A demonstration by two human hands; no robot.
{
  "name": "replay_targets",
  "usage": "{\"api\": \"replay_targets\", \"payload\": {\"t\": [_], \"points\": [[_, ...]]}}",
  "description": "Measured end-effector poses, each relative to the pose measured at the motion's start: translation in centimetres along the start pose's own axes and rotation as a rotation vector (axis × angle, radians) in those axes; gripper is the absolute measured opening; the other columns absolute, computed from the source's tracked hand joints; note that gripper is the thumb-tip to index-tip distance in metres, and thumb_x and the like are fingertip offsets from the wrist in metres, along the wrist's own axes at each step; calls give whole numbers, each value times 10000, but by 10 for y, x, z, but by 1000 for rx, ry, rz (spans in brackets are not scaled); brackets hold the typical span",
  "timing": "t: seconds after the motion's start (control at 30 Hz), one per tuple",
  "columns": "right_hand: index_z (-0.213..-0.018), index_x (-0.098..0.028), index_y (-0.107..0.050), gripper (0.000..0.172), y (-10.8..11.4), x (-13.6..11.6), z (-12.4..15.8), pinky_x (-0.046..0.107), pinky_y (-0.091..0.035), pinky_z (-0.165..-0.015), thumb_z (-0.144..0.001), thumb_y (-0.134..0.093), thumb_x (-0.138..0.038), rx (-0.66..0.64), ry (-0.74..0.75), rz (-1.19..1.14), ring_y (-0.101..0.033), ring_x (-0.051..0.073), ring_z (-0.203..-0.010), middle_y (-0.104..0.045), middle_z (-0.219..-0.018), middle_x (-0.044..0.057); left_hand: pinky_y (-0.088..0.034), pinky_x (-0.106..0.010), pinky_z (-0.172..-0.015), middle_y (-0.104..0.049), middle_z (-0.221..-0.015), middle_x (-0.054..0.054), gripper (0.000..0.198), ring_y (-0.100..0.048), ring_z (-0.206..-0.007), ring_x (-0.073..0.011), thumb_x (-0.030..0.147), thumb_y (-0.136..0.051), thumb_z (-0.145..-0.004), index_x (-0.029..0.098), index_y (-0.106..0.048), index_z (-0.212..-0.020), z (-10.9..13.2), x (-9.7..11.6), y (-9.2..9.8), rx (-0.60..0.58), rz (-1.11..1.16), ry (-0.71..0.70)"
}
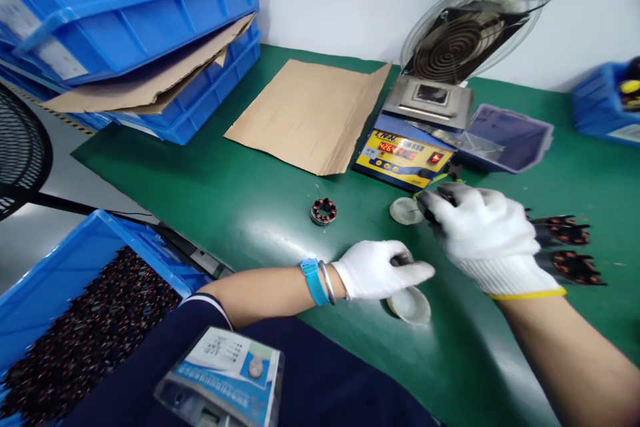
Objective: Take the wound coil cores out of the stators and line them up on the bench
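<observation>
My left hand, in a white glove, hovers by the lower white dish. Its thumb points right, apart from the curled, dark-tipped fingers, and nothing shows between them. My right hand, also gloved, has its fingers closed beside the upper white dish. A thin dark line runs from its fingertips over that dish; what it grips is mostly hidden. To the left, a ring-shaped stator with copper coils lies on the green table. Two more coiled parts, the upper and the lower, lie right of my right wrist.
A heated solder pot with red digits stands behind the dishes, a round fan guard above it. Cardboard lies left of it, a grey bin right. Blue crates are stacked left; another holds many coiled parts.
</observation>
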State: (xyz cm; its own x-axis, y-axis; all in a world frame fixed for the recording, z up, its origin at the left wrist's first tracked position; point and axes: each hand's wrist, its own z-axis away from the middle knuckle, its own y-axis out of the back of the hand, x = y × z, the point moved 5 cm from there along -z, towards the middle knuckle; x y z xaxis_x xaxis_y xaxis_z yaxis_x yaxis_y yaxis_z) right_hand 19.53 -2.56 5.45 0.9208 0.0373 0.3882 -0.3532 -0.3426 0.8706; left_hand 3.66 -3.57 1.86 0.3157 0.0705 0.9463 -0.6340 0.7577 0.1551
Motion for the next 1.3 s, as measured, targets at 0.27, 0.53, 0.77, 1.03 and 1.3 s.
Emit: {"api": "replay_targets", "payload": {"t": [0.27, 0.53, 0.77, 1.03, 1.3], "points": [[-1163, -247, -670, 355, 19, 30, -26, 303, -159, -635, -923, -490, -435, 110, -73, 68, -421, 174, -806, -604, -1144, 100, -460, -231, -688, -574, -691, 32, 301, -531, -663, -101, 478, -610, -813, 193, -527, -758, 1, 1, 6, 174, 266, -25], [-1298, -135, -588, 465, 35, 86, -182, 429, -210, -721, -963, -340, -342, -118, -302, -3, -401, 302, -1164, -487, -1274, 188, -486, -304, -832, -676, -863, -34, 298, -654, -911, -221, 522, -555, -853, 230, -575, -796, -11, -2, 13, 157, -262, -139], [-1230, -134, -634, 412, 1, 82, -214, 401, -308, -762, -843, -608, -274, -253, -326, -102, -445, 271, -1132, -499, -1255, 206, -506, -319, -804, -683, -874, -35, 307, -662, -922, -243, 541, -521, -863, 241, -582, -838, -18, -1, 13, 98, -387, -147], [-1119, -54, -639, 724, 32, 115, -209, 419, -407, -776, -724, -682, -659, -237, -669, -266, -570, 299, -1024, -592, -1035, 237, -529, -328, -838, -711, -940, -41, 373, -672, -996, -268, 598, -548, -810, 231, -591, -863, -19, 3, 10, 16, -443, -113], [-1020, -54, -674, 795, 14, 96, -211, 396, -400, -766, -626, -637, -744, -276, -703, -403, -584, 346, -1099, -629, -1058, 210, -539, -326, -790, -718, -915, -39, 406, -686, -978, -269, 627, -522, -820, 231, -602, -861, -22, -2, 8, 35, -451, -153]]}}
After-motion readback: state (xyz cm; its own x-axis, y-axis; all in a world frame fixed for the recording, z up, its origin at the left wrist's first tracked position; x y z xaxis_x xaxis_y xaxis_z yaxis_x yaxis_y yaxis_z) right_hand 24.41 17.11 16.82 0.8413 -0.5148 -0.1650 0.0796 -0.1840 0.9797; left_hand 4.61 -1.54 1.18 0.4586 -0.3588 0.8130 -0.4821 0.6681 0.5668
